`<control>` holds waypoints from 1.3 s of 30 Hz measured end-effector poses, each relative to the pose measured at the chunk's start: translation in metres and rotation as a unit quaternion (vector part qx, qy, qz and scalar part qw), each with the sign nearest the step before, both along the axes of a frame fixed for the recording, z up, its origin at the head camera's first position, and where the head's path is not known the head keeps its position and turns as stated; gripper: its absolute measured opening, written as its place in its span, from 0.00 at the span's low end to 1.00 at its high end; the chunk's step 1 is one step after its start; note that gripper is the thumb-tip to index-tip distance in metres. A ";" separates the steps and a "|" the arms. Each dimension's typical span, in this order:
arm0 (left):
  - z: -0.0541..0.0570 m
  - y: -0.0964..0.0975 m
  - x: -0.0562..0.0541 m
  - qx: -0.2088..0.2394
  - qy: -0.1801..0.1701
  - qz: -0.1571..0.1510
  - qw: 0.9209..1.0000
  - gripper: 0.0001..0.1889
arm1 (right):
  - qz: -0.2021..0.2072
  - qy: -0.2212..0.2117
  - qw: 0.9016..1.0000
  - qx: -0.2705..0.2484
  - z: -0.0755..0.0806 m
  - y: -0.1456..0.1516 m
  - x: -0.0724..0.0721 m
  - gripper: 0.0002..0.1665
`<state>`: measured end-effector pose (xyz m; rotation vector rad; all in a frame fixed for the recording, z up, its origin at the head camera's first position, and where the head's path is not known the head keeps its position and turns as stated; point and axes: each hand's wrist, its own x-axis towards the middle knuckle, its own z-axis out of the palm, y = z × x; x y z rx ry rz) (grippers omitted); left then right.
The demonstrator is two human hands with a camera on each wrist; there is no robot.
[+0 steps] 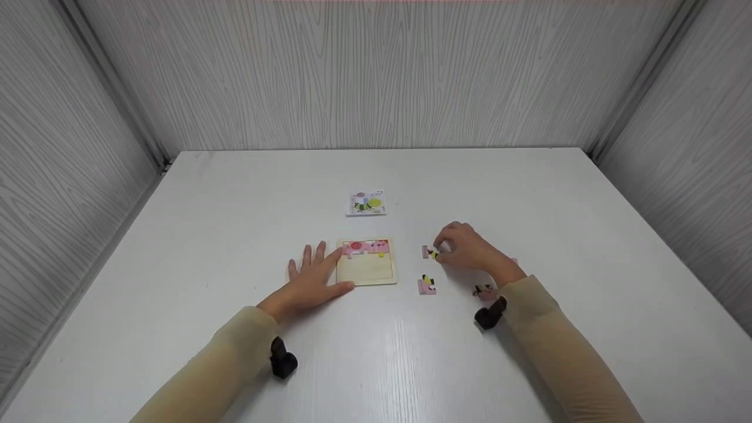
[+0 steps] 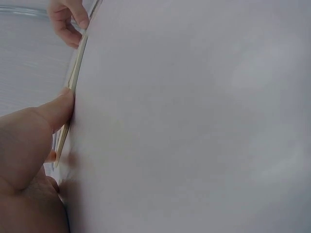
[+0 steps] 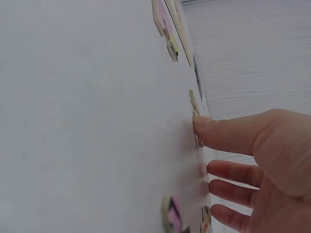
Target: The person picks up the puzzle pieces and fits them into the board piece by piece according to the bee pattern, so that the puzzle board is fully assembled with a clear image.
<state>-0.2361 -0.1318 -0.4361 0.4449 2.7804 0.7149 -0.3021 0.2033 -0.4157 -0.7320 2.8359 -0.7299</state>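
A square wooden puzzle board (image 1: 367, 276) lies on the white table, its upper strip filled with pink pieces. Fingers spread, my left hand (image 1: 311, 281) rests along the board's left edge; in the left wrist view its thumb (image 2: 62, 108) touches the rim. To the right of the board, my right hand (image 1: 467, 249) pinches a pink puzzle piece (image 1: 426, 252) with a yellow and black pattern, low over the table. The right wrist view has the thumb (image 3: 218, 131) against that piece, the index finger hidden behind. Another pink and yellow piece (image 1: 427, 285) lies just nearer.
Beyond the board lies a small square picture card (image 1: 366, 203) with a bee on it. A further puzzle piece (image 1: 484, 292) lies by my right wrist, and one more (image 1: 514, 260) shows partly behind it. Wood-grain panels (image 1: 376, 76) enclose the table.
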 end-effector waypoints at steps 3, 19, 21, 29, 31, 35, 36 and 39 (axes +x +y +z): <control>-0.001 -0.001 0.000 -0.001 -0.002 0.001 1.000 0.44 | -0.002 -0.007 1.000 0.003 0.001 -0.001 0.000 0.13; 0.000 0.001 0.001 0.003 -0.013 0.005 1.000 0.44 | -0.024 -0.051 0.998 -0.040 0.007 -0.009 0.003 0.17; 0.000 0.001 0.001 0.002 -0.012 0.005 1.000 0.44 | -0.023 -0.053 0.997 -0.045 0.008 -0.010 0.003 0.17; 0.003 0.001 0.000 -0.012 -0.006 0.004 1.000 0.44 | -0.012 -0.055 0.997 -0.058 0.013 -0.020 0.007 0.16; 0.003 0.001 0.000 -0.012 -0.008 0.005 1.000 0.45 | -0.010 -0.053 0.997 -0.056 0.014 -0.023 0.007 0.16; 0.002 0.001 0.000 -0.010 -0.010 0.006 1.000 0.45 | -0.012 -0.056 0.997 -0.057 0.014 -0.030 0.006 0.16; 0.002 0.001 0.000 -0.008 -0.010 0.006 1.000 0.45 | -0.013 -0.059 0.997 -0.057 0.014 -0.031 0.006 0.16; 0.001 0.001 0.001 -0.002 -0.011 0.006 1.000 0.44 | -0.014 -0.063 0.997 -0.053 0.013 -0.037 0.006 0.16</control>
